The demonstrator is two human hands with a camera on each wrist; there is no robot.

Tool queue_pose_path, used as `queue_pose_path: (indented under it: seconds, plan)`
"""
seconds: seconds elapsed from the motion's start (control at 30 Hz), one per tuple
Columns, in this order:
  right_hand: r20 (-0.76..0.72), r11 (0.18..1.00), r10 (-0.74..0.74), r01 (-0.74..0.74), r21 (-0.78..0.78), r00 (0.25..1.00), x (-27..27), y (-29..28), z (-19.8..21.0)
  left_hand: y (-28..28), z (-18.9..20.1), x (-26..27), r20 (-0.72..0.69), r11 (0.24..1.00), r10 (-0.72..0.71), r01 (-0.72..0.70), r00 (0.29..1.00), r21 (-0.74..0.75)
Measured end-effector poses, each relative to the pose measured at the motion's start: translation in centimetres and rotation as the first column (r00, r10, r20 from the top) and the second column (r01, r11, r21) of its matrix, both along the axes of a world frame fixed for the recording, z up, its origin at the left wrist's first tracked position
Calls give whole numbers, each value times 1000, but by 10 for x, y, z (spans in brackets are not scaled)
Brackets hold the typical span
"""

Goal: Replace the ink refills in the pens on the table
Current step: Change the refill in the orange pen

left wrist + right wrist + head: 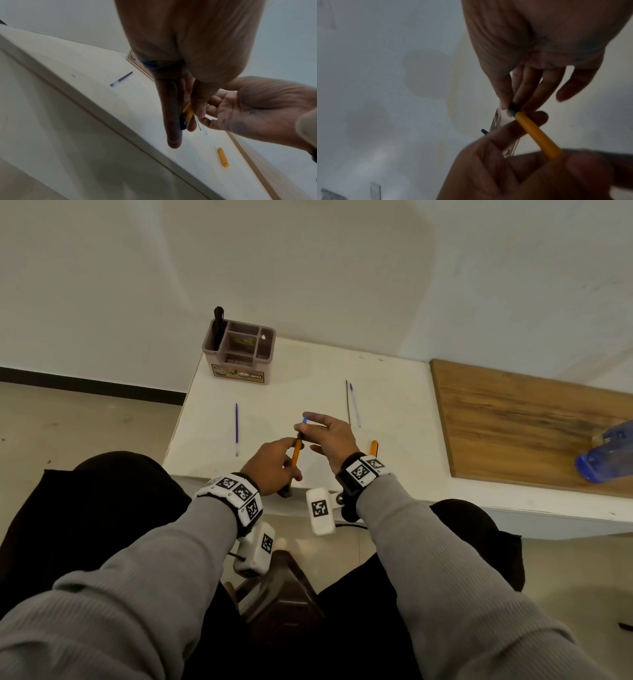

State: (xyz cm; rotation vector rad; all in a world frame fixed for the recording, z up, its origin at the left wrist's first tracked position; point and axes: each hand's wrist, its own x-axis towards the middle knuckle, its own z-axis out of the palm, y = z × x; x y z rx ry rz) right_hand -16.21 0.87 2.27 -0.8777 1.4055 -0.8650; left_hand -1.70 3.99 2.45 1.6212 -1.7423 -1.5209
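We see the left hand [270, 465] curled round an orange pen [295, 455], holding it slanted above the near edge of the white table [308, 392]. The right hand [329, 440] pinches the pen's dark far end between thumb and fingertips [506, 106], with the little finger spread loosely away; a bit of blue [305, 419] shows just past that pinch — we cannot tell whether it is a refill or a cap.

On the table, a blue refill [236, 428] lies alone to the left of the hands. To the right, a thin dark refill [347, 400] and a clear one with a blue tip [355, 405] lie side by side, almost touching. An orange cap [223, 157] rests near the table's front edge, just beside the right wrist.

At the far left corner stands a brown organizer [239, 354] with a black marker [218, 326] upright in one corner compartment. Further right — on a wooden board [513, 422] — lies a blue bottle [604, 453].
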Motion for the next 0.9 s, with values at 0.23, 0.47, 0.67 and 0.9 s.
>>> queue_pose_path:
  seconds: [0.23,0.47,0.67,0.9]
  plan:
    - [-31,998,52,-51,29,998,-2,1,4,-2,-3,0,0,1000,-7,7,1000,5]
    - [-37,997,78,-79,-21,996,-3,-2,3,-1,-6,0,-14,1000,3,-3,1000,30]
    - [-78,995,-23,15,-97,997,-5,-3,-2,-1,-6,-1,-20,1000,-26,26,999,-2]
    - [105,968,-248,251,-18,963,-16,-14,1,2,-12,0,29,992,-121,122,992,-34]
